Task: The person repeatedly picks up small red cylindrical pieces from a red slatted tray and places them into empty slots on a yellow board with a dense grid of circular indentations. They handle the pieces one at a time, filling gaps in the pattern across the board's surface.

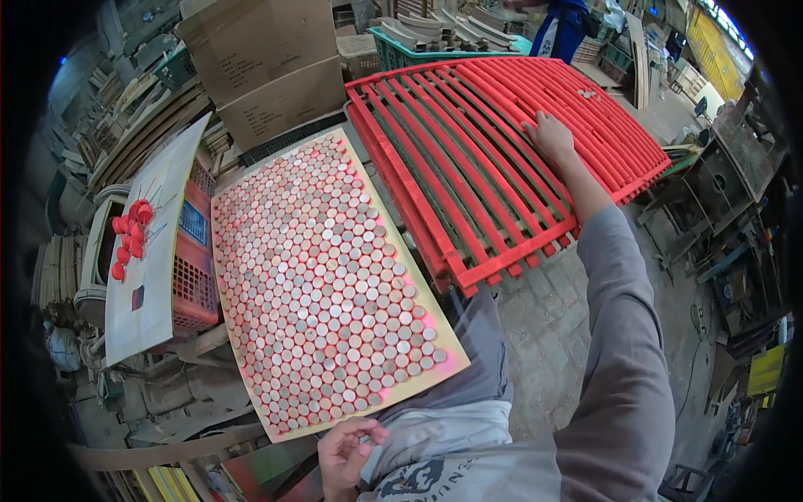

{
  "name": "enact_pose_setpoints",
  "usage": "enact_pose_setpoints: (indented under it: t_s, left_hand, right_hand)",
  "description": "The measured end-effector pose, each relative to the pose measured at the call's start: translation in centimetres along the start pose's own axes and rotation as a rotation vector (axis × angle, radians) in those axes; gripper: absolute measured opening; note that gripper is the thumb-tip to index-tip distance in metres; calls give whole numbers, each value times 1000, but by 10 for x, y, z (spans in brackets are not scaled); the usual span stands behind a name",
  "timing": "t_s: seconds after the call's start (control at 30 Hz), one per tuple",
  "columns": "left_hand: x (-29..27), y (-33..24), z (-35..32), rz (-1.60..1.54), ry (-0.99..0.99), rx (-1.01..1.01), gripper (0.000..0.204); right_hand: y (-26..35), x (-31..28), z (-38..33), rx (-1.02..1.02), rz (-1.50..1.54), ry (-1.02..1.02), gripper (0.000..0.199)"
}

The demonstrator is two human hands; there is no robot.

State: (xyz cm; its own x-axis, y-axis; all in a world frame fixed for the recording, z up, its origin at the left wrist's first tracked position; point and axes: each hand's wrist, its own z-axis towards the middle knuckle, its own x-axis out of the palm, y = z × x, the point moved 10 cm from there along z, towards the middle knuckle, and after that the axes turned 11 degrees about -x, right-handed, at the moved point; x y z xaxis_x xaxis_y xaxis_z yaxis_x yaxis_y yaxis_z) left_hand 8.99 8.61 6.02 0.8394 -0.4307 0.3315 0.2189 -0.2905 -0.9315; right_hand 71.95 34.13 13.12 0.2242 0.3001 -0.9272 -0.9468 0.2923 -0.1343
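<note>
My right hand (550, 135) lies flat, fingers spread, on a stack of red slatted wooden frames (468, 159) ahead of me. My left hand (347, 456) hovers near my body at the bottom, fingers curled, holding nothing that I can see, just below the near edge of a pale board (439, 368). That board carries several rows of small round discs (322, 276) with red-painted rims, packed close together.
Left of the disc board stands a red plastic crate (194, 284) with a white panel (159, 243) over it bearing several red discs (130, 234). Cardboard boxes (268, 67) and a green crate of parts (401, 50) sit behind. A person in blue (559, 29) stands far back.
</note>
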Motion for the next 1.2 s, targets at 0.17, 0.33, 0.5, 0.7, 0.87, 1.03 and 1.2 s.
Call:
enact_pose_setpoints:
  t_s: [0.17,0.33,0.5,0.7,0.87,1.03,1.2]
  left_hand:
    - [-10,3,-2,25,-86,10,43]
    - [-2,-4,10,45,-54,12,42]
    - [-1,-4,10,42,-32,1,42]
    - [3,-8,8,-52,63,29,41]
    - [27,-24,28,-279,77,8,52]
    - [64,6,45,-483,271,-305,73]
    - [45,24,21,-576,130,-355,56]
  right_hand:
    - [7,14,10,-46,-2,4,50]
    - [4,11,16,-92,77,-35,47]
    - [-5,-10,4,-25,138,-38,45]
    - [58,-100,-50,-99,605,-179,34]
    - [227,-188,-162,-485,907,-16,15]
    - [365,-234,-302,-1249,976,188,29]
    - [407,-229,-329,-1334,958,29,29]
